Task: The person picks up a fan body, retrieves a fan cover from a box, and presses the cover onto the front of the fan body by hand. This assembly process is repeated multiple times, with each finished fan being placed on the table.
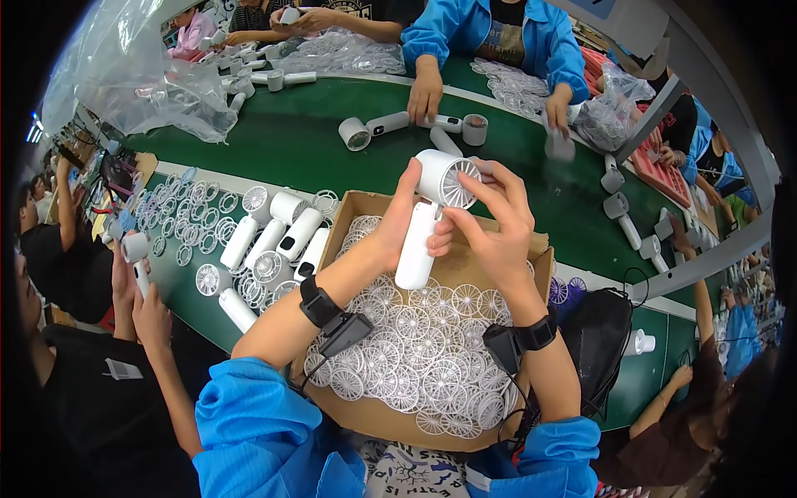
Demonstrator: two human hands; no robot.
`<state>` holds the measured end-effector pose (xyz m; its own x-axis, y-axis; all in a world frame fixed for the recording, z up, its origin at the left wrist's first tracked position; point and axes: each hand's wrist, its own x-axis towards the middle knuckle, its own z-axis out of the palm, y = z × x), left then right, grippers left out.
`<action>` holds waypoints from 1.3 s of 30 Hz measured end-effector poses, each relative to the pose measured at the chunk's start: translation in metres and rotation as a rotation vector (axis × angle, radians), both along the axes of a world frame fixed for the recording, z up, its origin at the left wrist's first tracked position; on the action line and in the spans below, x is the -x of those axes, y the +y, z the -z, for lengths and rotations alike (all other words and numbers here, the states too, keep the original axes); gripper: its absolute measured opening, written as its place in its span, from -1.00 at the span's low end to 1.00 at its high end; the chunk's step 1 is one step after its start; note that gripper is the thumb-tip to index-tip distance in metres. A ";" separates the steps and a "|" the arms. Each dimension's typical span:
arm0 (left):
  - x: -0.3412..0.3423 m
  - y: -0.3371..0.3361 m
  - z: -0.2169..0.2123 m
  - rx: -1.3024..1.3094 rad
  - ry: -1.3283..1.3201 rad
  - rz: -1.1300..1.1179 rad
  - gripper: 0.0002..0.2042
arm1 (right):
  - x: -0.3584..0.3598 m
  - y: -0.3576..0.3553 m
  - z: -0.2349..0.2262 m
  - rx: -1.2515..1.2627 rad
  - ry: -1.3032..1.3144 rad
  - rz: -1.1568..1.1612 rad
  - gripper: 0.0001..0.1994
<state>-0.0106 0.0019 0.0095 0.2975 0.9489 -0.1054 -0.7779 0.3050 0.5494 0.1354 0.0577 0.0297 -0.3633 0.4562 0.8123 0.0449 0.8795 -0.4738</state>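
A white handheld fan (417,249) is raised above the carton, its handle slanting down and its round head tipped toward the right. My left hand (397,224) is closed around the fan's handle and neck. At the head, the fingers and thumb of my right hand (505,217) press about the rim of a spoked white grille (459,184) on its face. Whether that grille is fully seated I cannot tell. Below both hands, an open cardboard carton (465,264) holds a heap of loose white spoked grilles (415,349).
Several white fans (267,245) and ring-shaped parts (195,212) lie left of the carton on the green table (290,124). A black bag (594,340) sits at the right. Across the table, a person in blue sleeves (448,29) handles fans. A grey metal frame (714,241) arches at right.
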 end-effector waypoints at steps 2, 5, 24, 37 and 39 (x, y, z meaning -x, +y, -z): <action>-0.001 -0.001 -0.002 0.005 0.007 0.001 -0.23 | 0.000 -0.001 0.000 0.005 0.003 0.001 -0.59; -0.003 0.000 -0.001 0.040 0.077 -0.011 -0.23 | -0.001 0.001 0.003 0.009 -0.013 0.013 -0.59; 0.009 -0.004 0.008 -0.039 0.069 0.264 -0.27 | 0.005 0.005 0.010 0.426 0.140 -0.439 -0.33; -0.011 -0.002 -0.008 -0.258 0.731 -0.343 -0.57 | 0.002 0.015 0.015 0.821 0.037 -0.387 -0.53; -0.008 -0.001 -0.007 -0.274 0.734 -0.343 -0.55 | 0.003 0.018 0.015 0.760 0.088 -0.411 -0.59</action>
<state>-0.0026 0.0012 0.0169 -0.0647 0.9941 0.0871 -0.2206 -0.0993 0.9703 0.1324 0.0755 0.0144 -0.5686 0.7329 0.3735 -0.2708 0.2620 -0.9263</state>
